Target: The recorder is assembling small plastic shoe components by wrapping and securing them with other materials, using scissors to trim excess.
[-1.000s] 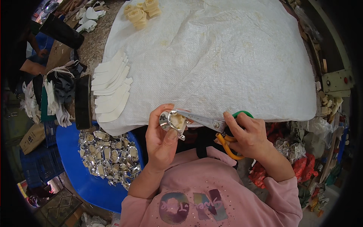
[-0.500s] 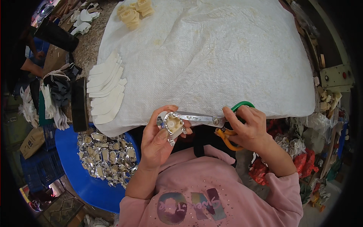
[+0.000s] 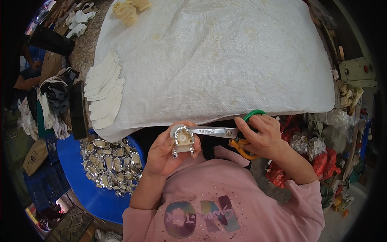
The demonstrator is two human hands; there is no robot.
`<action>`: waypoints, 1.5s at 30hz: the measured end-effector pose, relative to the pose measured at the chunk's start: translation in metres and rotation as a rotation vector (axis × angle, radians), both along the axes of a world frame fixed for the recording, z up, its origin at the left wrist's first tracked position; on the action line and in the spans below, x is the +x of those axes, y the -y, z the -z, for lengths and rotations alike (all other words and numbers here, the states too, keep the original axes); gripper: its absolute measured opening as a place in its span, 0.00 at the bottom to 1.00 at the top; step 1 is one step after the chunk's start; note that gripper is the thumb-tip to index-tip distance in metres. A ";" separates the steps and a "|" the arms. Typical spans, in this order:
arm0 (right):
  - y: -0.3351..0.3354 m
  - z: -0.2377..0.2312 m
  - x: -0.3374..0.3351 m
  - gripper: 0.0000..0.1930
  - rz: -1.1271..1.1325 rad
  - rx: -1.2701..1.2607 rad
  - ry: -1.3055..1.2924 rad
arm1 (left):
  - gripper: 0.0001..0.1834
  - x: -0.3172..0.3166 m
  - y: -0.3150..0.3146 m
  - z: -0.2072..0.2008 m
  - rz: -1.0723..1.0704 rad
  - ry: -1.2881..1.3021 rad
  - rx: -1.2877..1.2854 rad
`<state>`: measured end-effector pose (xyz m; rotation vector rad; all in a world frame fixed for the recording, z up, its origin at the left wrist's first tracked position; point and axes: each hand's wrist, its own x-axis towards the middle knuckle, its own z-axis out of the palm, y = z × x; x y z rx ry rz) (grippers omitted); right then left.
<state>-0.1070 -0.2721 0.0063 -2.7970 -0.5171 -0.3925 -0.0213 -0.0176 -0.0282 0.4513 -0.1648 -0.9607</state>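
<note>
My left hand point(image 3: 164, 150) has its fingers closed round a small cream, U-shaped block with a shiny silver covering point(image 3: 184, 139), which looks like a shoe heel. Its hollow cream face points up, and silver edging runs round the curve with two ends hanging down. In my right hand point(image 3: 261, 135) is a pair of scissors point(image 3: 219, 131) with one green and one orange handle loop. The blades reach leftward to the top edge of the heel's silver covering. Whether the tips touch or cut it, I cannot tell.
A white woven sheet point(image 3: 217, 60) covers the worktop ahead. On it lie overlapping white curved strips point(image 3: 104, 92) at left and cream rolled pieces point(image 3: 128, 13) far left. A blue tub point(image 3: 76, 169) holds several silver-edged pieces. Red plastic bags point(image 3: 325, 163) lie at right; another person's arm point(image 3: 25, 82) shows far left.
My left hand has turned the heel upright, so its open face now shows more squarely. The scissors stay at its upper edge. The whole view has shifted slightly.
</note>
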 end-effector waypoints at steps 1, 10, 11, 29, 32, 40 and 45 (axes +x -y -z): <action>0.000 0.002 -0.003 0.30 0.003 0.002 -0.005 | 0.31 -0.004 -0.001 -0.001 0.025 -0.064 0.041; 0.015 0.048 -0.054 0.32 0.067 0.020 -0.367 | 0.33 -0.011 -0.023 0.019 0.012 -0.135 0.262; 0.022 0.049 -0.055 0.32 0.021 0.008 -0.378 | 0.33 -0.008 -0.025 0.020 -0.004 -0.096 0.229; 0.455 0.041 -0.117 0.24 1.402 -0.273 -0.146 | 0.27 -0.010 -0.016 0.004 -0.096 -0.094 0.106; 0.519 0.037 -0.144 0.25 1.464 -0.440 -0.226 | 0.27 -0.010 -0.009 0.003 -0.078 -0.106 0.123; 0.278 -0.008 -0.008 0.17 0.884 0.422 0.308 | 0.28 -0.011 0.009 -0.003 -0.076 -0.104 0.103; 0.027 -0.007 0.040 0.24 -0.136 0.393 0.071 | 0.29 -0.009 0.021 -0.010 -0.088 -0.120 0.082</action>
